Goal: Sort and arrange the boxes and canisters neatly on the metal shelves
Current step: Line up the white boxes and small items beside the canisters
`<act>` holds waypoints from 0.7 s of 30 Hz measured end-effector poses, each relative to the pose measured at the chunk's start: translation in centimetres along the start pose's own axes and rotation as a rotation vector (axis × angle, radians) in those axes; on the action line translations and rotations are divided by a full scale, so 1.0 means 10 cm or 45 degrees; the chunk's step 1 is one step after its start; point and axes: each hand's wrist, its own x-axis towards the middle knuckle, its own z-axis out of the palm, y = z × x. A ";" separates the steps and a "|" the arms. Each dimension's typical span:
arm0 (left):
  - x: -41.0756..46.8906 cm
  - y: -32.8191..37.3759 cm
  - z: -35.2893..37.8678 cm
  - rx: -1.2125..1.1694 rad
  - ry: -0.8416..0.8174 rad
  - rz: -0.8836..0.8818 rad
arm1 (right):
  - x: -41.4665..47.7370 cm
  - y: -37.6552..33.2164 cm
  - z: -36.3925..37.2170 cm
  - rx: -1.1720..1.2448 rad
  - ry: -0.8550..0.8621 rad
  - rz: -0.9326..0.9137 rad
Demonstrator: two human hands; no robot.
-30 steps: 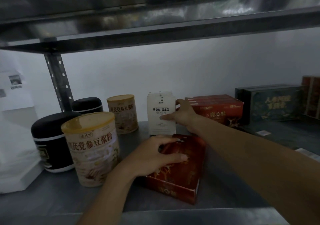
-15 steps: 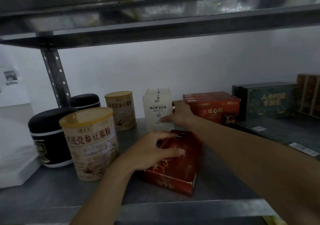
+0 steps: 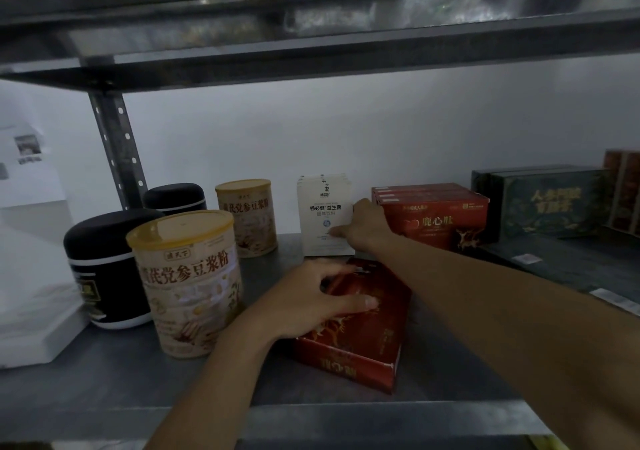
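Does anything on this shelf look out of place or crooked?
Yes. The red box under the left hand lies flat and skewed near the front, unlike the row of red boxes at the back.

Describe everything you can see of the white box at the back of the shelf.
The white box, seemingly cardboard, is tall and slim, with dark print and a small blue mark on its front; lines on top suggest several slim boxes together. It stands upright at the back of the metal shelf, between a yellow-lidded canister and a stack of red boxes. The right hand grips its right edge, thumb on the front. The left hand holds a red box lying before it.
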 end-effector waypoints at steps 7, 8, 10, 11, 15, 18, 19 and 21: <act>0.00 0.01 0.00 0.021 -0.005 -0.002 | -0.02 -0.02 -0.01 -0.032 0.000 0.020; 0.00 0.01 0.00 0.016 -0.012 0.004 | -0.02 -0.02 -0.01 -0.035 -0.005 0.024; -0.01 0.01 0.00 0.011 -0.010 0.010 | -0.02 -0.02 0.00 -0.044 -0.014 0.023; -0.01 0.01 0.00 0.011 -0.006 0.012 | -0.03 -0.02 0.00 -0.052 -0.019 0.019; 0.00 0.00 0.00 0.028 0.009 0.014 | -0.05 -0.02 -0.01 -0.071 -0.048 0.011; 0.00 0.00 0.00 0.041 0.012 0.015 | -0.07 -0.02 -0.02 -0.071 -0.067 0.030; 0.00 0.00 0.00 0.042 0.014 0.013 | -0.07 -0.02 -0.03 -0.064 -0.075 0.034; 0.01 -0.01 0.00 0.050 0.021 0.001 | -0.10 -0.03 -0.05 -0.061 -0.094 0.034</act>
